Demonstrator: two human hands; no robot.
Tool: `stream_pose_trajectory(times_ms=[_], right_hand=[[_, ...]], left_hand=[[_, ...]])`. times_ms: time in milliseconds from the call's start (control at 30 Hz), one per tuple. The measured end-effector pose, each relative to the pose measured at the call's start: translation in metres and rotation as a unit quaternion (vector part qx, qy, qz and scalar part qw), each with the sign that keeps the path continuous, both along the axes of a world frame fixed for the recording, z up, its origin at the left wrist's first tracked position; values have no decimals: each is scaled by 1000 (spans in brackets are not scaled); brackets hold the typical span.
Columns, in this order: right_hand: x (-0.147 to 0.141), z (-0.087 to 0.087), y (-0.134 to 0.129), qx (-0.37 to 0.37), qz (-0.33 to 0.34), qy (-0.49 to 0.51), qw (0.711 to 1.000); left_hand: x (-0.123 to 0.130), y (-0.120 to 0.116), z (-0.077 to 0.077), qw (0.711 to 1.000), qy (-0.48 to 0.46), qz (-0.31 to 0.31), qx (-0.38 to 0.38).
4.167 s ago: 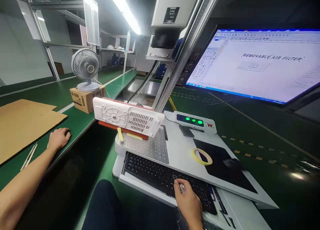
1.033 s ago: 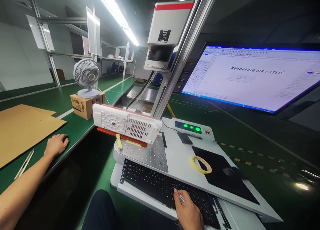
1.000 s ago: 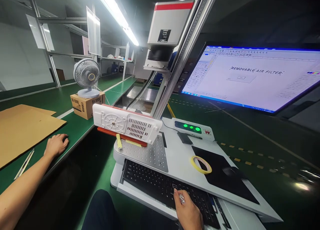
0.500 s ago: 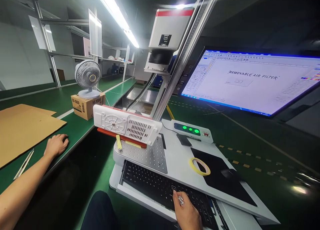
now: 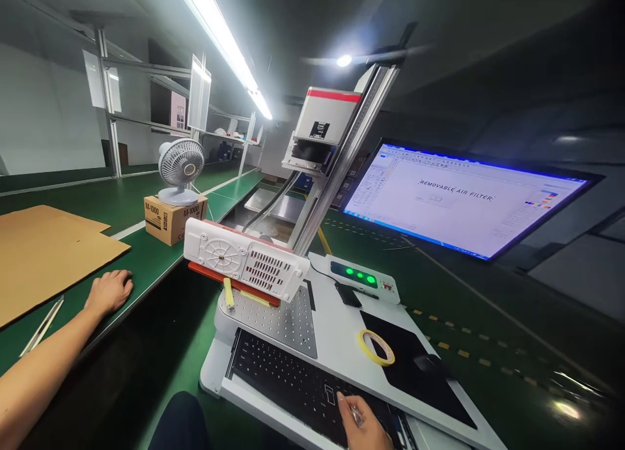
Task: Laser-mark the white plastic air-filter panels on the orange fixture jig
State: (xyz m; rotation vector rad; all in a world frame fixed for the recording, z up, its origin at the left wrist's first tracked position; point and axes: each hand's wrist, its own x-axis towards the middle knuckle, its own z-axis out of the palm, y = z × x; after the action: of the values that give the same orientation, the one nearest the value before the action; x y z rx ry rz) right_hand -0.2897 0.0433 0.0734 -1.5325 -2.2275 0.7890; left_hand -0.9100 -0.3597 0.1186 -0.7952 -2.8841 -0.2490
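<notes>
Head view: your right hand (image 5: 364,424) sits at the bottom edge of the frame, closed in a pinch around a small silver object (image 5: 357,415), which looks pen-like. It hovers over the right half of the black keyboard (image 5: 288,385), whose long axis slants from upper left to lower right; you can't tell whether it touches the keys. Your left hand (image 5: 110,292) rests open, palm down, on the green bench (image 5: 151,274), well apart from the keyboard, beside a cardboard sheet (image 5: 49,261) and a slim metal-bladed knife (image 5: 41,318). Up and left of your right hand, the white vented housing (image 5: 247,260) sits above the perforated table (image 5: 278,326).
</notes>
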Motion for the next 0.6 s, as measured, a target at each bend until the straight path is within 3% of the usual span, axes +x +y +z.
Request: stream_pose_trajectory(times_ms=[167, 333, 400, 467, 600], right_hand=[[-11, 63, -2, 35, 18, 61, 997], [-79, 124, 6, 30, 90, 122, 988], [-113, 134, 16, 27, 91, 157, 983], [-145, 137, 28, 34, 81, 179, 980], [-195, 130, 51, 60, 74, 182, 979]], left_hand=[[-1, 13, 2, 999, -30, 29, -20], [-4, 55, 21, 982, -137, 113, 55], [-7, 80, 33, 975, -160, 85, 126], [-9, 108, 45, 961, -176, 6, 212], [-7, 166, 70, 889, -226, -94, 386]])
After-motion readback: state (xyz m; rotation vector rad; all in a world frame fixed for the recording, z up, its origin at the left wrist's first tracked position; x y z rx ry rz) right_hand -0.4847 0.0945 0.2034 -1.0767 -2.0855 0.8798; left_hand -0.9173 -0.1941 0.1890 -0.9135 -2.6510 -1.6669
